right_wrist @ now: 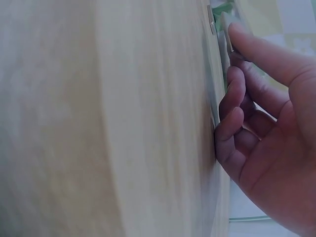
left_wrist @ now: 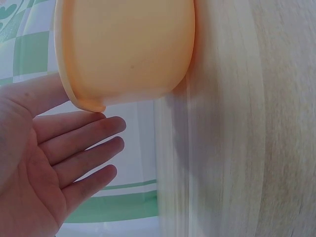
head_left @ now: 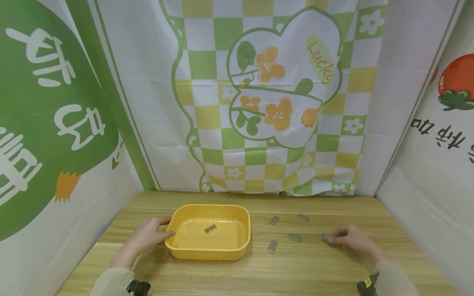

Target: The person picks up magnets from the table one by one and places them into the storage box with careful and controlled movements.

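Note:
My left hand (head_left: 148, 235) pinches the left rim of a yellow plastic basin (head_left: 207, 254), thumb over the edge and fingers outside. In the left wrist view the other fingers (left_wrist: 81, 165) extend beneath the rim. Inside the basin lies one small grey rectangular metal block (head_left: 210, 229). Over at the right, my right hand (head_left: 353, 240) pinches another grey block (head_left: 326, 237) between thumb and fingertips, low over the table. The right wrist view shows that block (right_wrist: 228, 32) edge-on, partly covered by the thumb, while the lower fingers curl close to the wood.
Several more grey blocks, such as one near the basin (head_left: 272, 246) and one farther back (head_left: 303, 217), lie between basin and right hand. The wooden table (head_left: 296, 271) is bordered by a checkered cloth (head_left: 259, 172) behind and printed sheets at both sides.

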### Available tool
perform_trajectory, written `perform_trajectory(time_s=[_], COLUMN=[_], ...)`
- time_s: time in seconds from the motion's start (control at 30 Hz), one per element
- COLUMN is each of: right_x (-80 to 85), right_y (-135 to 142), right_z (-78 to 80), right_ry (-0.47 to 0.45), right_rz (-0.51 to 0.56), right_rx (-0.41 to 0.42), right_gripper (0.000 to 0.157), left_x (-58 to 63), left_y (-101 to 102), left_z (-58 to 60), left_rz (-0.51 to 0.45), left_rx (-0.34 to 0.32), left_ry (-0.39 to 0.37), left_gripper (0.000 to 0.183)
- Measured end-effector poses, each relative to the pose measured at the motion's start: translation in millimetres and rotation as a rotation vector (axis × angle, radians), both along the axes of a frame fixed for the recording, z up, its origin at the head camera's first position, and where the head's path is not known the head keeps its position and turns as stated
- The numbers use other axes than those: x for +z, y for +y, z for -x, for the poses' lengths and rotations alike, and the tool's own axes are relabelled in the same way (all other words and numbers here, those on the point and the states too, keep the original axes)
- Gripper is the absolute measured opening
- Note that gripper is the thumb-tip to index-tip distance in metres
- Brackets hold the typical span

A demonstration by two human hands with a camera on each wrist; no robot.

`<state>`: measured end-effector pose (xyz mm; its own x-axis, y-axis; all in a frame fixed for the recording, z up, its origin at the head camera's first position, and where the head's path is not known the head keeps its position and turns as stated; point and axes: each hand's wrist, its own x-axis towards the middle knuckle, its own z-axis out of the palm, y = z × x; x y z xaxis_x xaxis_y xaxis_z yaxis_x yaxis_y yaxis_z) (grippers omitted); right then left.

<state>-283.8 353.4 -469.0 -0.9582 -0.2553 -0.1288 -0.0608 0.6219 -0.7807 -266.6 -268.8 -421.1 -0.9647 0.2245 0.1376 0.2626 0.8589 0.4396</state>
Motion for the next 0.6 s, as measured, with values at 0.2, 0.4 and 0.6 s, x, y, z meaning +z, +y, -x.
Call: perform_trajectory(time_s=[0.2,0.4,0.6], right_x=[4.0,6.7,7.7], right_y=[-5.2,-8.8,-10.0], right_z=[-3.6,-6.1,-5.0], right_ry=[-0.095,-0.141,-0.108], right_rz=[0.113,0.212,0.179], right_rx=[-0.059,-0.068,-0.074], right_gripper=[0.036,0.036,0.038], left_x=[-0.7,-0.4,-1.1], left_y=[-0.2,-0.2,-0.1], left_z=[-0.1,-0.3,0.4], left_rz=[0.001,-0.001,0.000], left_rx=[0.002,0.004,0.000], left_ry=[-0.001,-0.013,0.001], left_gripper=[0.054,0.055,0.054])
